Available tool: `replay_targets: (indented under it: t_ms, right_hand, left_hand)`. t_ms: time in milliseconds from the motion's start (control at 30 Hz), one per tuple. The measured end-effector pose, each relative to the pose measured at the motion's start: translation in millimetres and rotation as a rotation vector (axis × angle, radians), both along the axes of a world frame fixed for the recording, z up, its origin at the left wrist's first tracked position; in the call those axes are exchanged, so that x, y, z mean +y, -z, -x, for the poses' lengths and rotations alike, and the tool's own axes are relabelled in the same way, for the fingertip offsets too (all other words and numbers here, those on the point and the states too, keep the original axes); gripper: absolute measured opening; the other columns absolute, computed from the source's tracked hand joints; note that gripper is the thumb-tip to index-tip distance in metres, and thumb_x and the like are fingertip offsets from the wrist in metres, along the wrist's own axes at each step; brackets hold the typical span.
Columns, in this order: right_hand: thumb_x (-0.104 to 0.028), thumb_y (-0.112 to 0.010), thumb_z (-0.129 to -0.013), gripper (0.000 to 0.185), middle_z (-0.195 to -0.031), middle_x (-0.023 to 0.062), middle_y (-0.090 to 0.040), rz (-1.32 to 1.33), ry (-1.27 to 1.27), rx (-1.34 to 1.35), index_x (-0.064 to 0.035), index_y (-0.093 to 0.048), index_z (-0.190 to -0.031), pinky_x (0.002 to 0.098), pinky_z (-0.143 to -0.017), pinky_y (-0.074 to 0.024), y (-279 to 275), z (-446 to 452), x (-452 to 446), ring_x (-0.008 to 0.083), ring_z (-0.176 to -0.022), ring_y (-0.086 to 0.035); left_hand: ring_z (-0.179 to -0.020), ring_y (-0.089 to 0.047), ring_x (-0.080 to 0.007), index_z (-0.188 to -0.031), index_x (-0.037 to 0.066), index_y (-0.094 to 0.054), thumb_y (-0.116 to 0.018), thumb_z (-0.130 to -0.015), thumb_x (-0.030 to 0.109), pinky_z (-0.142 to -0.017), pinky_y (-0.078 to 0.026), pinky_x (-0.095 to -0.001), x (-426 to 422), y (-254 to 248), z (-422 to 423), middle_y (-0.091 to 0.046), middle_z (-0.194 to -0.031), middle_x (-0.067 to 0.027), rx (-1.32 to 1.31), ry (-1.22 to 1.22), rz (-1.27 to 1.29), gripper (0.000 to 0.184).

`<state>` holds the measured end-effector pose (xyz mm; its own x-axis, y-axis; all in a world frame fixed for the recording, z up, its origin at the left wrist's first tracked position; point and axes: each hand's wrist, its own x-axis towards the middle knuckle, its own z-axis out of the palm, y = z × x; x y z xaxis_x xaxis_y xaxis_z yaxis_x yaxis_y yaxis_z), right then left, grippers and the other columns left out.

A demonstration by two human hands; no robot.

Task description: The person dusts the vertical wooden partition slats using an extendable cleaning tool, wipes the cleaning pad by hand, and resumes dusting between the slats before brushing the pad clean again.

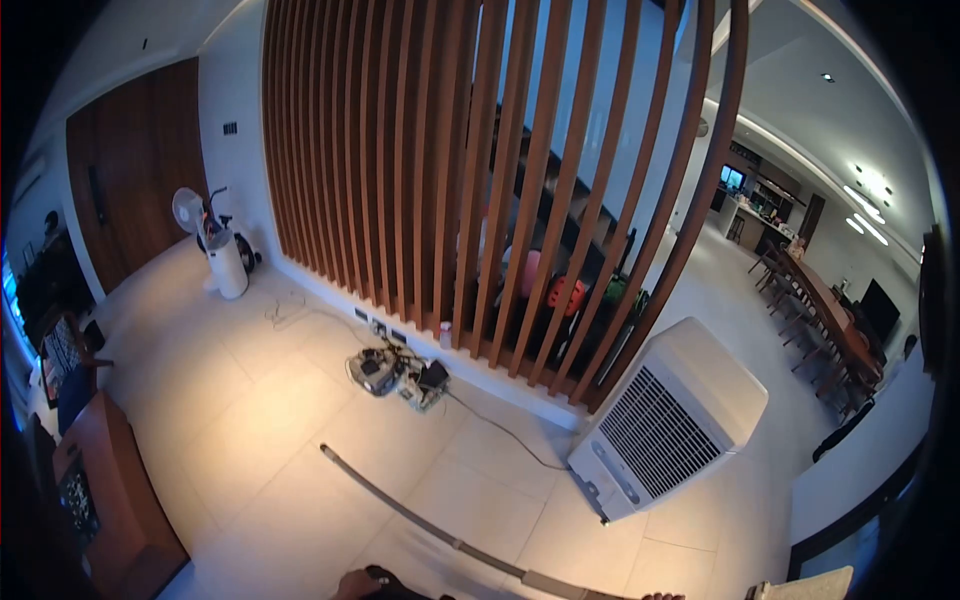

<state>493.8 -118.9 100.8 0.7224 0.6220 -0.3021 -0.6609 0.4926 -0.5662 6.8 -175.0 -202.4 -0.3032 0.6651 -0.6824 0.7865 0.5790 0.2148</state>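
A long grey tube (458, 544), jointed partway along, reaches from the bottom edge up and left over the tiled floor, its far end free. At its near end the fingertips of my right hand (663, 597) show, curled at the tube; the rest of that hand is cut off by the frame. My left hand (354, 584) is at the bottom edge, closed against a black object (388, 581) whose kind I cannot make out. Beyond the tube, a rounded grey device (376, 371) and a pile of cables and small items (424, 383) lie on the floor.
A white air cooler (665, 425) stands to the right, with a cord (505, 432) trailing from it. Brown wooden slats (420, 160) rise from a low ledge. A fan (188, 210) and white cylinder (229, 266) stand back left; an orange-brown piece of furniture (120, 490) is near left.
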Motion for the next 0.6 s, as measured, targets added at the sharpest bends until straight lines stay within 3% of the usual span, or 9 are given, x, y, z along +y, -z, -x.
replay_targets:
  t_ms: [67, 100, 133, 267, 333, 400, 467, 533, 600]
  right_hand:
    - [-0.005, -0.054, -0.080, 0.034, -0.049, 0.0033, -0.041, -0.059, -0.122, -0.143, -0.0155, -0.037, -0.053, 0.0294, -0.047, -0.0447, 4, -3, 14, 0.0140, -0.049, -0.045]
    - [-0.009, -0.056, -0.087, 0.010, -0.059, 0.0074, -0.052, -0.352, -0.312, -0.193, -0.0066, -0.056, -0.077, 0.0320, -0.048, -0.0492, 31, -21, 19, 0.0170, -0.052, -0.053]
    - [-0.021, -0.050, -0.095, 0.029, -0.056, -0.0024, -0.031, -0.329, -0.400, -0.255, -0.0149, -0.040, -0.069, 0.0299, -0.058, -0.0418, 40, -31, 31, 0.0111, -0.049, -0.032]
    - [-0.020, -0.055, -0.092, 0.032, -0.054, -0.0025, -0.027, -0.264, -0.373, -0.277, -0.0149, -0.035, -0.068, 0.0306, -0.054, -0.0431, 10, 12, 72, 0.0114, -0.047, -0.030]
    - [-0.021, -0.055, -0.092, 0.031, -0.055, -0.0027, -0.029, -0.252, -0.441, -0.298, -0.0152, -0.036, -0.069, 0.0315, -0.054, -0.0440, 4, 27, 96, 0.0118, -0.046, -0.032]
    - [-0.022, -0.055, -0.093, 0.028, -0.055, -0.0024, -0.030, -0.248, -0.482, -0.322, -0.0148, -0.039, -0.070, 0.0325, -0.053, -0.0445, -11, 51, 122, 0.0119, -0.046, -0.033]
    - [-0.023, -0.055, -0.093, 0.027, -0.055, -0.0021, -0.032, -0.236, -0.510, -0.339, -0.0144, -0.042, -0.071, 0.0334, -0.053, -0.0450, -19, 75, 144, 0.0120, -0.046, -0.034]
    - [-0.025, -0.053, -0.094, 0.025, -0.055, -0.0016, -0.034, -0.224, -0.644, -0.311, -0.0140, -0.045, -0.073, 0.0336, -0.052, -0.0457, -30, 102, 174, 0.0125, -0.047, -0.037]
    - [-0.026, -0.056, -0.091, 0.022, -0.055, -0.0011, -0.037, -0.208, -0.593, -0.261, -0.0135, -0.049, -0.075, 0.0360, -0.052, -0.0466, -43, 140, 205, 0.0139, -0.046, -0.040]
  left_hand:
    - [-0.095, -0.065, -0.0364, -0.091, 0.002, -0.071, -0.057, -0.075, 0.041, -0.083, -0.051, -0.0452, 6, 38, 4, -0.069, -0.097, -0.0201, -0.096, 0.264, -0.104, 0.044]
    - [-0.094, -0.066, -0.0368, -0.093, 0.002, -0.071, -0.055, -0.075, 0.033, -0.083, -0.052, -0.0474, 20, 38, 4, -0.068, -0.097, -0.0206, -0.197, 0.290, 0.015, 0.040]
    - [-0.090, -0.067, -0.0362, -0.093, 0.002, -0.071, -0.056, -0.073, 0.026, -0.080, -0.053, -0.0470, 42, 1, -6, -0.068, -0.096, -0.0213, -0.154, 0.401, 0.117, 0.035]
    - [-0.080, -0.069, -0.0303, -0.086, 0.001, -0.072, -0.064, -0.069, 0.018, -0.071, -0.055, -0.0424, 93, -102, -19, -0.070, -0.087, -0.0190, -0.162, 0.356, 0.174, 0.024]
    - [-0.076, -0.068, -0.0249, -0.082, 0.004, -0.072, -0.069, -0.074, 0.019, -0.069, -0.054, -0.0386, 113, -152, -15, -0.070, -0.082, -0.0150, -0.690, 0.718, -0.069, 0.017]
    - [-0.072, -0.067, -0.0207, -0.084, 0.006, -0.072, -0.072, -0.076, 0.020, -0.070, -0.053, -0.0357, 115, -176, -21, -0.069, -0.075, -0.0111, -0.706, 0.235, -0.400, 0.015]
    - [-0.094, -0.064, -0.0254, -0.106, 0.005, -0.064, -0.078, -0.069, 0.022, -0.081, -0.050, -0.0378, 134, -228, -22, -0.067, -0.099, -0.0122, -0.290, 0.238, -0.810, 0.043]
    - [-0.109, -0.055, -0.0295, -0.114, 0.005, -0.055, -0.076, -0.066, 0.023, -0.088, -0.043, -0.0429, 157, -243, -18, -0.058, -0.118, -0.0135, -0.281, 0.218, -0.963, 0.055]
    - [-0.112, -0.050, -0.0310, -0.121, 0.005, -0.050, -0.075, -0.067, 0.026, -0.095, -0.036, -0.0477, 178, -207, -14, -0.053, -0.125, -0.0138, -0.241, 0.318, -0.840, 0.063]
